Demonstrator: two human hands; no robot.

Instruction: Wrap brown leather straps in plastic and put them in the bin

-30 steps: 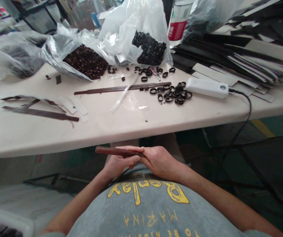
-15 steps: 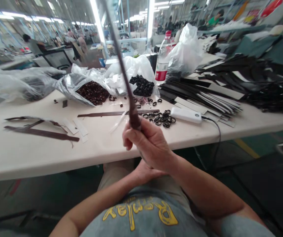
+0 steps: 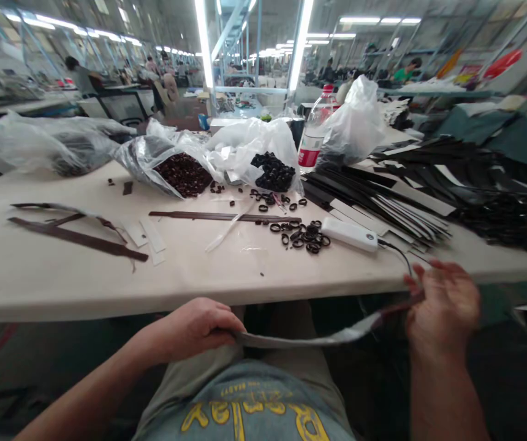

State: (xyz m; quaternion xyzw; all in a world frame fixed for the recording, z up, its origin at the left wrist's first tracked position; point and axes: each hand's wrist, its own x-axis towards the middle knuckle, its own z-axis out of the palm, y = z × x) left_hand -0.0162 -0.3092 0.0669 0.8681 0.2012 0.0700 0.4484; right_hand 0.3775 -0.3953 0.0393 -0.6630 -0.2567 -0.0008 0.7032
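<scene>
A long strap sags between my two hands below the table's front edge. Its middle stretch looks whitish grey and the right end is dark brown. My left hand, fingers closed, pinches one end over my lap. The brown end sits in the grip of my right hand, which is raised near the right part of the table edge and slightly blurred. On the tabletop lie another brown strap and, further left, a brown strap piece beside a partly wrapped one.
Black loops are scattered mid-table beside a white corded device. Behind stand a plastic bag of brown pieces, a bag of black pieces and a bottle. Black and white strips cover the right side.
My hands have moved apart from being together over my lap. My right hand first raised the strap upright, then swung out right; the strap now stretches sideways. The view has tilted up.
</scene>
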